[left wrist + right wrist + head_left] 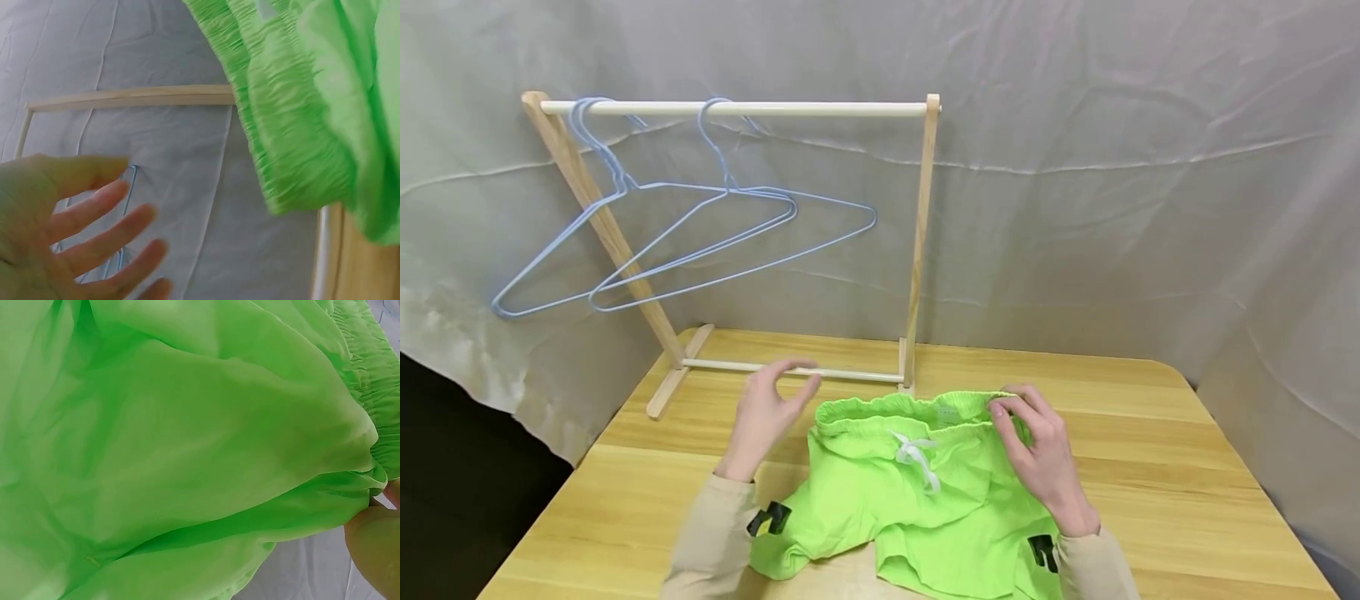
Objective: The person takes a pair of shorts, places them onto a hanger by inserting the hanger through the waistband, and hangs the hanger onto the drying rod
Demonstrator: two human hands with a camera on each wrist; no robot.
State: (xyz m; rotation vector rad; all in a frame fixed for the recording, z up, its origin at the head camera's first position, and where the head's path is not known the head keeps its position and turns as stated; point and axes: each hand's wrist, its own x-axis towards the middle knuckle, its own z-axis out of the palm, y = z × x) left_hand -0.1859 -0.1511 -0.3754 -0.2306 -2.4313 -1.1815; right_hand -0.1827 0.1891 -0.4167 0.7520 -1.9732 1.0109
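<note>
Bright green shorts [850,475] with an elastic waistband and a white drawstring bow [914,454] lie on the wooden table, waistband toward the rack. At the waistband's right end, my right hand [1037,446] pinches the fabric between thumb and fingers. In the right wrist view the shorts [206,437] fill most of the picture, and only part of that hand shows at the right edge. My left hand [771,417] is in the air just left of the waistband, fingers spread and apart from the cloth. The left wrist view shows this hand [81,231] holding nothing.
Behind the shorts stands a wooden rack [917,242] with a white top rail [820,109]. Several light blue wire hangers [730,273] hang toward its left side. A grey cloth backdrop [1112,208] rises behind the table [1157,467].
</note>
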